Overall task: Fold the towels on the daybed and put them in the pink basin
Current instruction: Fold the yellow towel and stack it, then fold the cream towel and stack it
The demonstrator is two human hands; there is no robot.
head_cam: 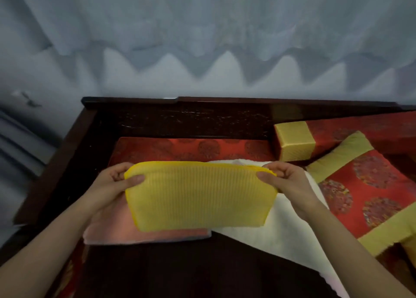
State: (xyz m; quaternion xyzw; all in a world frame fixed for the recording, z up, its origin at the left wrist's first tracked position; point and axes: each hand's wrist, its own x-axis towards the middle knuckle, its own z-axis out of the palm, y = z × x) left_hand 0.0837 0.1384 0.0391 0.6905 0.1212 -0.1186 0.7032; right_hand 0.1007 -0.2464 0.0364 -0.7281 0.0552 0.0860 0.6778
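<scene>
Yellow towel (pixel 200 196), folded into a ribbed rectangle, spans the gap between both hands, held by its top corners. The left hand (pixel 110 185) pinches the left corner, thumb on the near face and fingers curled behind. The right hand (pixel 286 182) pinches the right corner the same way. Under the left grip lies a folded pink towel (pixel 146 234). Under the right grip a white towel (pixel 281 225) spreads across the daybed (pixel 180 122).

we see dim, soft, even light with no glare. the curtain (pixel 202 38) is blurred and hazy. wide-angle distortion bends the daybed frame (pixel 180 101). deep shadow covers the dark near surface at the bottom.
</scene>
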